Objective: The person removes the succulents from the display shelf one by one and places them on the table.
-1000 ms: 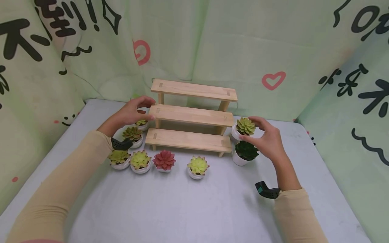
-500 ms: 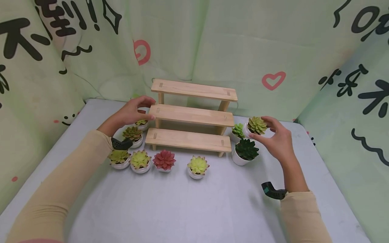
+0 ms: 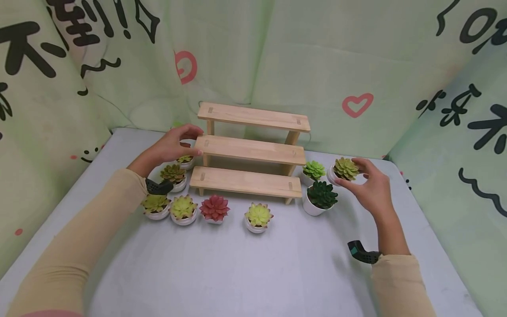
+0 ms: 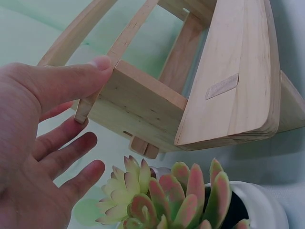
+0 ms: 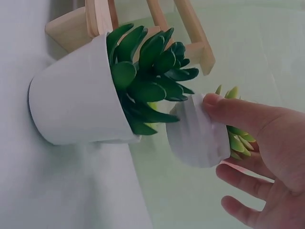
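Note:
A three-step wooden plant stand (image 3: 249, 149) stands at the back of the table. My left hand (image 3: 176, 144) grips the left end of its middle step, the thumb (image 4: 81, 78) on the near side and a fingertip behind. Off the stand's right side, my right hand (image 3: 370, 185) pinches the white pot (image 5: 198, 133) of a small yellow-green succulent (image 3: 346, 168) between thumb and fingers. Just left of that pot are a bright green succulent (image 3: 314, 170) and a dark green one (image 3: 321, 195) in a white pot (image 5: 78, 95).
In front of the stand are a red succulent (image 3: 214, 208) and a yellow-green one (image 3: 258, 215). Several more potted succulents (image 3: 172, 174) cluster at its left, some partly hidden by the left arm. A printed curtain (image 3: 301, 57) hangs behind the white table (image 3: 245, 273).
My right hand has carried the yellow-green succulent to the right, away from the stand, uncovering the bright green one behind. My left hand stays on the stand.

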`<control>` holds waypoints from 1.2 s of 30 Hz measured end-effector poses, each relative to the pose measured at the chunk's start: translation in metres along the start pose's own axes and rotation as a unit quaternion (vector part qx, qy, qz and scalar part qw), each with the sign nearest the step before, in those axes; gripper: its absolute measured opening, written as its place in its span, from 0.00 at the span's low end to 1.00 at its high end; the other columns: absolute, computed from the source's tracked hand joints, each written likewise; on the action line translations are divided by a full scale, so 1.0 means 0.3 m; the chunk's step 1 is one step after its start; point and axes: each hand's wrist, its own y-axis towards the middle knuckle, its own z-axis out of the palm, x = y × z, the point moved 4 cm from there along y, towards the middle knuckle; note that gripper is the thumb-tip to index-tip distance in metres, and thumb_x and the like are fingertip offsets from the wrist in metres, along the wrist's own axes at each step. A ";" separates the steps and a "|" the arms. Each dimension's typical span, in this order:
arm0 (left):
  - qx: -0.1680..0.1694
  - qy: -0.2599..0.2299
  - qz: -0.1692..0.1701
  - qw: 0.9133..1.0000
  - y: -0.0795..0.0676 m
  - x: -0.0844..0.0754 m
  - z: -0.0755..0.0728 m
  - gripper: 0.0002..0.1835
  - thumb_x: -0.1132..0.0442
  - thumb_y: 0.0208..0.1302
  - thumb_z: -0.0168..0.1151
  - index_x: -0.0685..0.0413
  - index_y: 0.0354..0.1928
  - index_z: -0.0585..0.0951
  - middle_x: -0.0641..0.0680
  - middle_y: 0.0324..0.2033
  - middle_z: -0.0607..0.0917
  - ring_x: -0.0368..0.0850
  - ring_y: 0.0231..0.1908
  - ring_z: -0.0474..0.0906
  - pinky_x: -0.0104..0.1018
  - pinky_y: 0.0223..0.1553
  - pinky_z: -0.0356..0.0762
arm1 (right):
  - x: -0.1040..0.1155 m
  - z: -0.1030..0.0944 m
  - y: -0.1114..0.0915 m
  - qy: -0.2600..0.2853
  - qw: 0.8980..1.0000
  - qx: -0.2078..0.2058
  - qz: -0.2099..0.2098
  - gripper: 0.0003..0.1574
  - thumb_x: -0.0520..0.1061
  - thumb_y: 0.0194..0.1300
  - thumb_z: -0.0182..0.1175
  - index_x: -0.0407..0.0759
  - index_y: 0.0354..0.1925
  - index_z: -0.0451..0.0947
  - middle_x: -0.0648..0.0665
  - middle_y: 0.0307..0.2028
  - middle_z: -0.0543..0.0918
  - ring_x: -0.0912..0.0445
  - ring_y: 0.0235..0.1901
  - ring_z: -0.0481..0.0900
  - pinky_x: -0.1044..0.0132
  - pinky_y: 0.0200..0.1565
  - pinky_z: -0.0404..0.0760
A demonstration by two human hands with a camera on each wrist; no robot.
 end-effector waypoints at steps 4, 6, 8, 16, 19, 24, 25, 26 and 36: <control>-0.001 0.000 0.002 1.000 -0.001 -0.004 -0.002 0.33 0.60 0.60 0.69 0.58 0.65 0.67 0.60 0.63 0.71 0.57 0.67 0.64 0.57 0.65 0.67 | -0.021 0.000 -0.001 -0.001 1.000 0.006 0.005 0.50 0.61 0.55 0.69 0.42 0.69 0.62 0.33 0.62 0.73 0.38 0.60 0.68 0.40 0.62 0.68; -0.001 0.000 0.003 1.000 -0.003 -0.006 -0.002 0.33 0.60 0.60 0.68 0.58 0.65 0.67 0.61 0.63 0.70 0.57 0.67 0.64 0.58 0.65 0.67 | -0.030 0.000 -0.003 0.000 1.000 0.011 0.009 0.50 0.61 0.56 0.69 0.42 0.69 0.62 0.32 0.62 0.73 0.38 0.60 0.68 0.39 0.62 0.68; -0.001 -0.001 0.003 1.000 -0.005 -0.008 -0.002 0.33 0.60 0.60 0.68 0.58 0.65 0.67 0.61 0.63 0.70 0.57 0.67 0.64 0.58 0.65 0.67 | -0.040 0.002 -0.003 -0.001 1.000 0.015 0.010 0.50 0.60 0.56 0.69 0.41 0.68 0.62 0.32 0.62 0.73 0.38 0.60 0.68 0.40 0.62 0.68; -0.004 0.001 0.003 1.000 -0.005 -0.007 0.000 0.33 0.60 0.60 0.68 0.58 0.65 0.67 0.61 0.63 0.71 0.57 0.67 0.65 0.57 0.65 0.67 | -0.091 0.030 0.001 -0.010 0.999 0.039 0.031 0.53 0.64 0.55 0.68 0.42 0.69 0.61 0.32 0.63 0.72 0.36 0.61 0.66 0.37 0.61 0.68; -0.003 0.001 0.002 1.000 -0.005 -0.007 0.002 0.33 0.60 0.60 0.68 0.58 0.65 0.67 0.61 0.63 0.71 0.57 0.67 0.65 0.57 0.65 0.67 | -0.109 0.044 0.002 -0.010 0.998 0.047 0.038 0.53 0.63 0.55 0.69 0.42 0.69 0.61 0.32 0.62 0.73 0.36 0.61 0.66 0.37 0.59 0.69; -0.005 0.003 0.000 1.000 -0.003 -0.007 0.002 0.33 0.59 0.60 0.69 0.57 0.65 0.67 0.60 0.63 0.71 0.57 0.66 0.65 0.57 0.65 0.67 | -0.128 0.063 0.005 -0.014 0.997 0.057 0.040 0.52 0.62 0.55 0.69 0.42 0.68 0.62 0.31 0.60 0.74 0.37 0.60 0.67 0.38 0.56 0.71; -0.005 0.003 0.000 1.000 -0.003 -0.006 0.002 0.33 0.60 0.60 0.69 0.57 0.65 0.67 0.60 0.63 0.71 0.57 0.66 0.65 0.57 0.65 0.67 | -0.131 0.067 0.005 -0.015 0.997 0.058 0.041 0.51 0.62 0.55 0.69 0.42 0.68 0.62 0.31 0.60 0.74 0.37 0.60 0.67 0.38 0.55 0.71; -0.006 0.002 0.001 1.000 -0.002 -0.006 0.002 0.33 0.60 0.59 0.69 0.57 0.65 0.67 0.60 0.63 0.71 0.57 0.66 0.65 0.58 0.65 0.67 | -0.135 0.070 0.006 -0.018 0.997 0.060 0.041 0.50 0.60 0.56 0.69 0.41 0.68 0.62 0.31 0.59 0.74 0.37 0.59 0.67 0.38 0.55 0.71; -0.006 0.003 -0.004 1.000 -0.005 -0.008 0.005 0.33 0.60 0.60 0.69 0.58 0.65 0.67 0.60 0.63 0.71 0.57 0.66 0.65 0.57 0.66 0.67 | -0.166 0.123 0.000 -0.025 0.996 0.077 0.027 0.40 0.44 0.60 0.65 0.36 0.67 0.62 0.28 0.57 0.75 0.34 0.58 0.69 0.37 0.55 0.70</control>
